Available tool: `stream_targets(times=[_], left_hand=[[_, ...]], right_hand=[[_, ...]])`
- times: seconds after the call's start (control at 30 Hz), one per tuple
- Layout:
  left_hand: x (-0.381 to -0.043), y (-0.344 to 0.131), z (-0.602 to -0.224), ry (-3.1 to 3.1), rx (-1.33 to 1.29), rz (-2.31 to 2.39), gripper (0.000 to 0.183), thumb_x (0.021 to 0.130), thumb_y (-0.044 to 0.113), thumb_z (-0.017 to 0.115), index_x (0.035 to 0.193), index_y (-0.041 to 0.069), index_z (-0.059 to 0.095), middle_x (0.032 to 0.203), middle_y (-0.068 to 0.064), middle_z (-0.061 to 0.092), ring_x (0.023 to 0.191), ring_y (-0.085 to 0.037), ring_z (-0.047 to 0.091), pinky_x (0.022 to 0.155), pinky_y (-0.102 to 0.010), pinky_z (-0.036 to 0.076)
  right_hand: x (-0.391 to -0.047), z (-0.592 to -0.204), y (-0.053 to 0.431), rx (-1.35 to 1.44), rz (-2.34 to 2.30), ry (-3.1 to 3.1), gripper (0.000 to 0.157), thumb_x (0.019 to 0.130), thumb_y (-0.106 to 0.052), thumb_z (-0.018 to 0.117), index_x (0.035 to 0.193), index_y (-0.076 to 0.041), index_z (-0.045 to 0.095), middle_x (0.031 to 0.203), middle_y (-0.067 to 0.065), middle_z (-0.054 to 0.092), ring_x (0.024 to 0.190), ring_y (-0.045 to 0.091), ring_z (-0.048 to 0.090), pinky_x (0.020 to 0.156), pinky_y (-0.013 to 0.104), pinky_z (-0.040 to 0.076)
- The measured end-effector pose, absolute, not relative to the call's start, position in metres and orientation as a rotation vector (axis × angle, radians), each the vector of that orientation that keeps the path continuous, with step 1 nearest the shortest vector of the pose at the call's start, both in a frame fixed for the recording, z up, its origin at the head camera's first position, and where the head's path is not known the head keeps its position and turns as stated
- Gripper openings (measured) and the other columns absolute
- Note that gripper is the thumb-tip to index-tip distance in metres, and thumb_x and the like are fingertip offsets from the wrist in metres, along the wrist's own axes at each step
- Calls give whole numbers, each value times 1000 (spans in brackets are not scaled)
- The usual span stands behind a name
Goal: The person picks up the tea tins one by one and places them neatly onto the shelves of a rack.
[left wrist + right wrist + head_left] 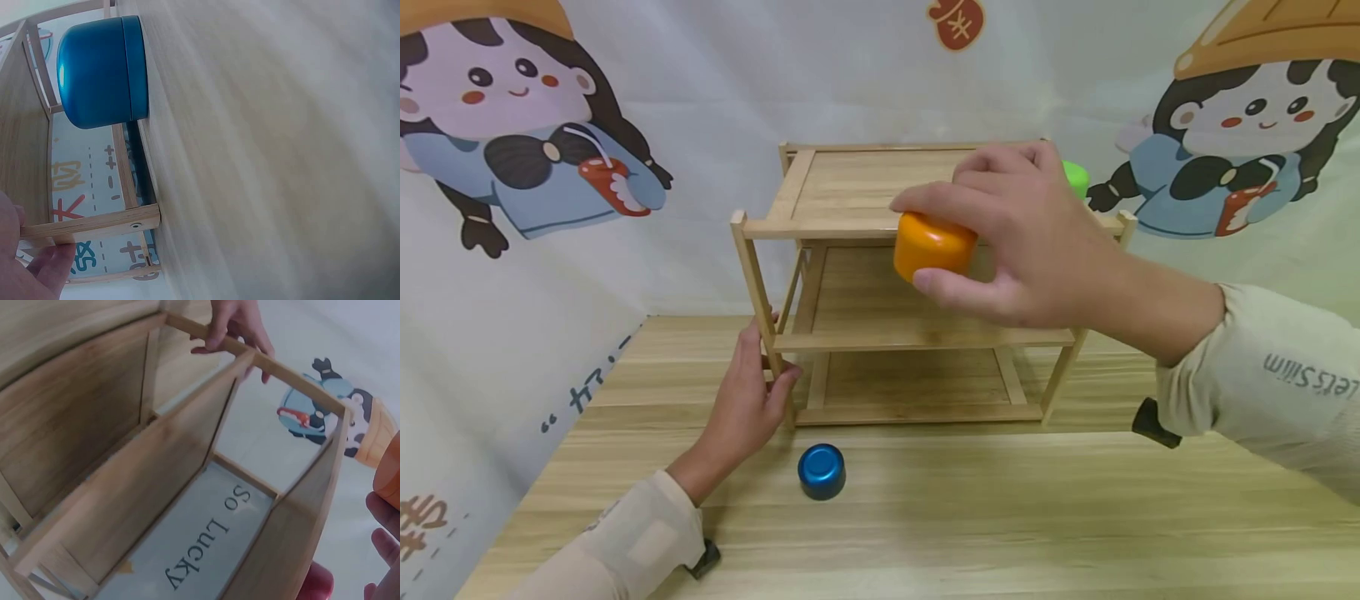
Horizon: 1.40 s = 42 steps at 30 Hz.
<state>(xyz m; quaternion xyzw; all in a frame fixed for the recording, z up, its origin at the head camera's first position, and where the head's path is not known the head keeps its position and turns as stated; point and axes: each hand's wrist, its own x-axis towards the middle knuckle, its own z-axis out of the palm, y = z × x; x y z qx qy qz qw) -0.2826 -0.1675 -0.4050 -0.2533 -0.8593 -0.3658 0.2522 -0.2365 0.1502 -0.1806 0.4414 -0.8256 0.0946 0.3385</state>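
My right hand (1022, 233) holds a small shiny orange round tin (934, 243) between thumb and fingers, in front of the top tier of a three-tier wooden shelf (842, 227). At the shelf's front left post, my left hand (745, 400) grips the wood, thumb in front and fingers behind; the left wrist view shows the fingers round the post (94, 225). A blue metallic tin (822, 472) sits on the table just in front of the shelf's left end. Partly hidden behind my right hand is a bright green object (1076, 178) near the top tier's right end.
A red rounded object (317, 582) shows at the top tier's edge in the right wrist view. The shelf stands on a wood-grain table (1000, 517), close to a white backdrop cloth (722, 92) printed with cartoon figures.
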Motion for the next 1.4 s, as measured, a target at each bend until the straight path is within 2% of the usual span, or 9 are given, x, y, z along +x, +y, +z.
stream_targets(times=[0.23, 0.47, 0.73, 1.07, 1.4], left_hand=[[-283, -167, -404, -2348, -685, -1007, 79, 97, 1, 66, 159, 13, 19, 138, -23, 45, 97, -33, 71, 66, -35, 66], [-283, -168, -405, -2366, -670, -1018, 79, 98, 1, 65, 159, 14, 19, 136, -22, 45, 97, -33, 71, 68, -37, 66], [-284, -168, -405, -2372, -669, -1018, 79, 98, 2, 66, 160, 15, 18, 139, -22, 45, 98, -33, 71, 69, -38, 67], [-284, -168, -405, -2370, -666, -1021, 80, 97, 1, 66, 160, 16, 18, 140, -22, 44, 98, -32, 71, 68, -37, 67], [-283, -168, -405, -2370, -665, -1020, 79, 97, 1, 66, 159, 15, 19, 135, -21, 46, 97, -32, 71, 67, -37, 66]], right_hand=[[-249, -168, 156, 1098, 222, -2219, 52, 88, -48, 62, 133, -22, 66, 100, 5, 72, 110, 29, 52, 92, 58, 31], [-260, -159, 154, 1004, 218, -2299, 54, 91, -49, 60, 138, -23, 64, 112, 6, 71, 116, 30, 49, 98, 59, 27], [-271, -152, 148, 937, 193, -2363, 52, 93, -50, 56, 140, -28, 62, 108, 4, 70, 117, 28, 46, 98, 58, 25], [-284, -150, 144, 863, 166, -2484, 54, 95, -53, 53, 144, -31, 57, 104, 2, 69, 121, 28, 43, 103, 62, 20], [-292, -151, 143, 812, 132, -2562, 54, 96, -55, 51, 145, -31, 56, 114, 3, 68, 123, 29, 42, 106, 65, 18]])
